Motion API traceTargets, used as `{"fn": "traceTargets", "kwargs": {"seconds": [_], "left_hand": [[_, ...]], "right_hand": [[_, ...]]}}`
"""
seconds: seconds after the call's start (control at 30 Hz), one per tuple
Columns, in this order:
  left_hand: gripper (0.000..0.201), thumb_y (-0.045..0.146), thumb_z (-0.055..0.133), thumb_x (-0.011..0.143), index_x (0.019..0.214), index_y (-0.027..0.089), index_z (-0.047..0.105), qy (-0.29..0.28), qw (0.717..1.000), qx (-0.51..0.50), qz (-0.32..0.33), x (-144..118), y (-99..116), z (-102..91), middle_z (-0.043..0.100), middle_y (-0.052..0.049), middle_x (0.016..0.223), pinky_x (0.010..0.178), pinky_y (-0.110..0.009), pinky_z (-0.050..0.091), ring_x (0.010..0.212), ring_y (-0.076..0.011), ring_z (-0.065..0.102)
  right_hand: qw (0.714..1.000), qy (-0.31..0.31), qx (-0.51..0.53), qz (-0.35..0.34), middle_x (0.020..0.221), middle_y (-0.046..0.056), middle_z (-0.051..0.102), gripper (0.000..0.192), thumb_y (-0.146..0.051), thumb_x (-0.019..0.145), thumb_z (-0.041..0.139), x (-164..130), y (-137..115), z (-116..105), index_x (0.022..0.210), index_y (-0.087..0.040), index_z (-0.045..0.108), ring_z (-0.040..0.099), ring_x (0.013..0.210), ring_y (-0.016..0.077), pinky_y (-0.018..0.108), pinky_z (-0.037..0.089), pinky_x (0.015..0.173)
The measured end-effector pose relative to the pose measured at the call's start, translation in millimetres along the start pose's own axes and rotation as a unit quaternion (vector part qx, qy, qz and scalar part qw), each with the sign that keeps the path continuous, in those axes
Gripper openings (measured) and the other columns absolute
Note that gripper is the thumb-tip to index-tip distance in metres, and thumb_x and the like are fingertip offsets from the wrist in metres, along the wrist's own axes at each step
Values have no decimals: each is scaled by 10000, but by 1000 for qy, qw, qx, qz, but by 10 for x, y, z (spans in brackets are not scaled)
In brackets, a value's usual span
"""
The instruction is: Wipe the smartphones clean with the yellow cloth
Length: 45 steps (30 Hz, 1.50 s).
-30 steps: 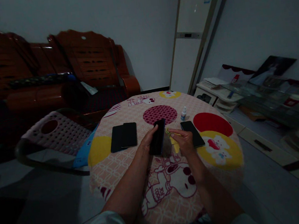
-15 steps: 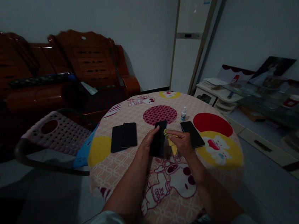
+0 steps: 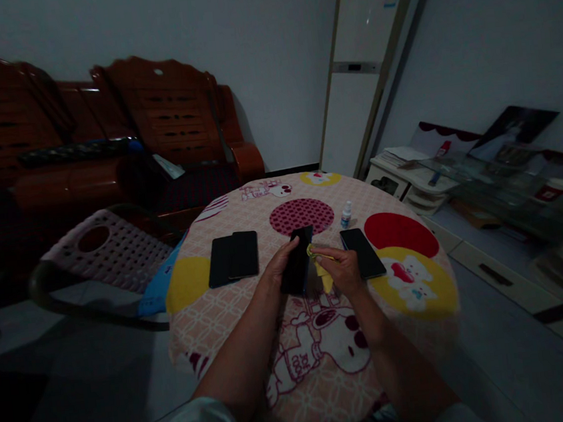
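Now, over the round tabletop, the left hand is gripping an upright dark phone, while the right hand, having closed in since a second ago, is pinching a yellow cloth against its edge.
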State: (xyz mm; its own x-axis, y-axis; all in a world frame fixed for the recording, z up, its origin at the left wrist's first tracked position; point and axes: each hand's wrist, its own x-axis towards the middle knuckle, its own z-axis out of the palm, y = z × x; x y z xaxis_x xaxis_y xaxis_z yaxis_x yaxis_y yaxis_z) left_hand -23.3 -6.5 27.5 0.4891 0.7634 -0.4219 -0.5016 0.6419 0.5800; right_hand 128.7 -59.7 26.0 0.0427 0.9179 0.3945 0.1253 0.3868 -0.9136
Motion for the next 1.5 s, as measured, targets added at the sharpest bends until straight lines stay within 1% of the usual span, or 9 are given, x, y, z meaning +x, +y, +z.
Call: {"fn": "traceTargets", "kwargs": {"seconds": [0.17, 0.33, 0.53, 0.73, 0.93, 1.2, 1.3, 1.37, 1.5], "left_hand": [[245, 353, 628, 811, 871, 116, 645, 3, 1000, -4, -2, 30, 8, -39, 703, -80, 706, 604, -273, 540, 560, -180, 664], [236, 318, 617, 818, 905, 101, 654, -15, 1000, 15, 16, 43, -4, -49, 703, -88, 694, 598, -274, 539, 549, -184, 661], [269, 370, 587, 837, 830, 109, 648, -1, 1000, 20, 5, 20, 19, -36, 691, -89, 653, 553, -275, 530, 512, -183, 647], [217, 320, 618, 817, 862, 112, 657, -18, 999, 20, 17, 4, 10, -30, 707, -91, 720, 618, -274, 536, 590, -185, 672], [241, 354, 608, 818, 842, 119, 655, -4, 999, 28, 15, 22, 11, -44, 700, -88, 684, 596, -275, 536, 563, -182, 660], [214, 329, 673, 768, 836, 127, 662, -24, 994, 85, 71, 45, -20, -70, 708, -77, 734, 590, -252, 519, 582, -168, 659], [202, 307, 680, 761, 857, 131, 667, -38, 992, 92, 77, 70, -40, -89, 715, -82, 772, 608, -259, 519, 607, -174, 665], [206, 297, 680, 761, 879, 128, 673, -42, 992, 96, 76, 88, -47, -105, 718, -87, 789, 610, -260, 517, 607, -175, 664], [214, 288, 679, 764, 900, 123, 679, -38, 993, 89, 74, 108, -47, -128, 718, -90, 799, 599, -248, 514, 587, -165, 660]], "right_hand": [[1000, 1, -19, 2, 961, 56, 743, 244, -269, 761, 638, -9, -32, 14, 970, -208, 747, 699, 894, 231, 322, 560, 775], [1000, 12, 1, -2, 989, 52, 737, 244, -260, 759, 639, -1, -33, 3, 973, -214, 747, 688, 942, 231, 320, 549, 812], [1000, -5, -10, 20, 931, 55, 749, 245, -277, 760, 644, -22, -11, 6, 968, -200, 749, 706, 840, 230, 315, 565, 725], [1000, 11, -7, -3, 1019, 49, 730, 257, -266, 766, 634, -3, -12, 3, 996, -221, 739, 684, 960, 236, 344, 546, 847], [1000, -1, -15, 2, 964, 56, 743, 242, -268, 758, 643, -10, -26, 8, 968, -213, 748, 696, 916, 239, 347, 555, 821], [999, 35, -21, -3, 999, 49, 735, 259, -274, 773, 630, -4, -27, -10, 1000, -212, 737, 697, 914, 224, 318, 559, 801], [998, 57, -20, 5, 1007, 48, 732, 269, -288, 778, 631, 7, -12, -17, 1015, -213, 732, 702, 889, 225, 318, 568, 768], [997, 70, -17, 9, 1030, 48, 726, 277, -295, 778, 633, 13, -2, -22, 1025, -213, 728, 695, 919, 232, 329, 566, 789], [997, 69, -20, 8, 1047, 48, 720, 288, -300, 777, 625, 17, 11, -26, 1032, -215, 725, 689, 945, 241, 344, 565, 806]]}}
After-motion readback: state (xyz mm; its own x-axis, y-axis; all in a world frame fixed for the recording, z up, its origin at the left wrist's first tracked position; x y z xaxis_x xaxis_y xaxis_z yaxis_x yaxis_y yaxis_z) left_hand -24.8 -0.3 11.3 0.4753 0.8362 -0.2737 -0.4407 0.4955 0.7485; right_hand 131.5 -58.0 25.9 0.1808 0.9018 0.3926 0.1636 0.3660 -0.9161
